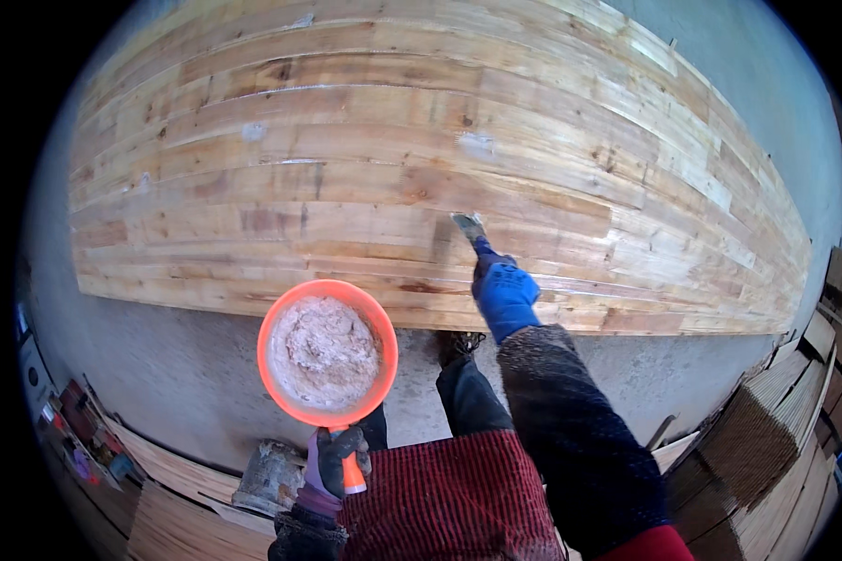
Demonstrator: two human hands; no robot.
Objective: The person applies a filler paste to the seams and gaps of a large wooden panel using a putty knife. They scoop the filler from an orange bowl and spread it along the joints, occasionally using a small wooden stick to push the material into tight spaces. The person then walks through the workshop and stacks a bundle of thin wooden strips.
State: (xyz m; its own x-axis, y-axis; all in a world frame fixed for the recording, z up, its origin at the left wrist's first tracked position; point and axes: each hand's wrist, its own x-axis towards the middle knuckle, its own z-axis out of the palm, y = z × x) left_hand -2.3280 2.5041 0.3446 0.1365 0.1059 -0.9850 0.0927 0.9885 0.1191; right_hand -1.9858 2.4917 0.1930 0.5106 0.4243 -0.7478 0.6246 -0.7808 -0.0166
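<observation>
My left hand [335, 458], in a dark glove, is closed round the handle of an orange pan-shaped bowl [390, 348]. A thick, lumpy, pale pinkish paste [323, 351] fills much of the bowl. My right hand [507, 292], gloved in blue, grips a putty knife [471, 226] by its handle. The blade, with some pale paste on it, is over the wooden panel [365, 140]; whether it touches the surface I cannot tell. A whitish paste patch [477, 143] lies on the panel beyond the blade, and another pale patch [253, 132] is farther left.
The large panel of joined wood strips spans the view ahead, above a grey floor [178, 337]. Stacked boards [758, 430] stand at the lower right. A stained bucket [271, 477] sits at my lower left, beside more wooden boards [182, 524].
</observation>
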